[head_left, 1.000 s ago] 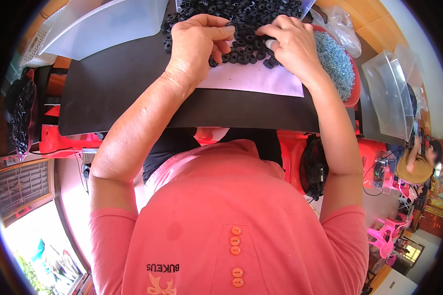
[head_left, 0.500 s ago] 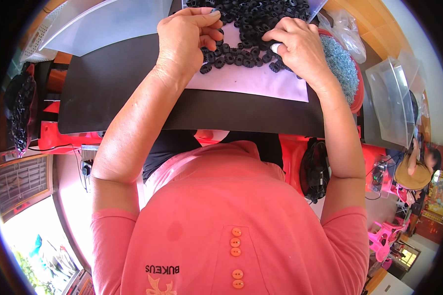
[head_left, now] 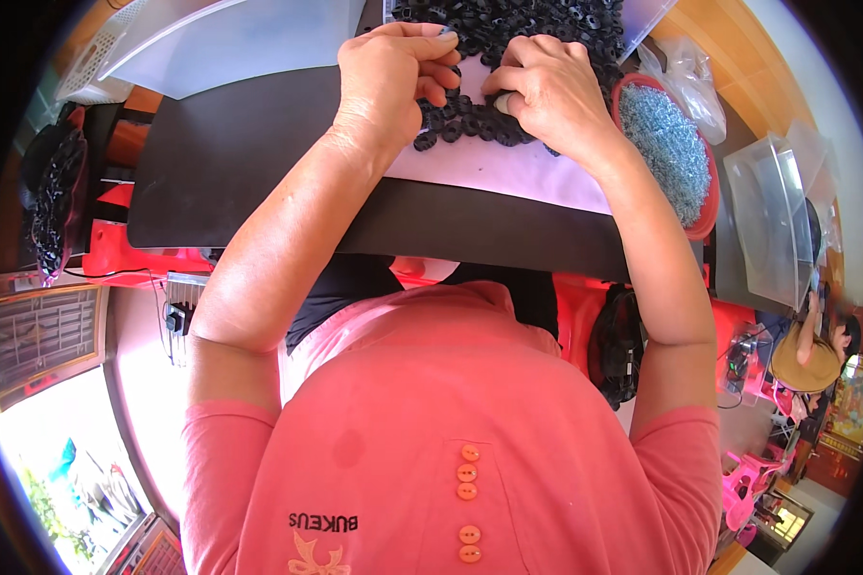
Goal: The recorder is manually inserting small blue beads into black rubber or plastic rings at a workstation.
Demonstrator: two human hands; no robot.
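A heap of small black ring-like parts spreads over a pale cloth on the dark table. My left hand is raised at the left edge of the heap, thumb and forefinger pinched together. Something tiny and dark shows at those fingertips, too small to name. Its other fingers curl loosely. Beside it, my right hand reaches down into the nearer parts, fingers bent and thumb tucked under, closed on a small black part that the fingers partly cover.
A red bowl full of small light-blue pieces stands right of the cloth. Clear plastic bins sit at the far right, and a large translucent bin at the left. A crumpled plastic bag lies behind the bowl. Another person is in the right background.
My right hand has moved left, closer to my left hand, and its fingers have closed among the black parts. The left hand keeps its pinch. The whole view has shifted slightly.
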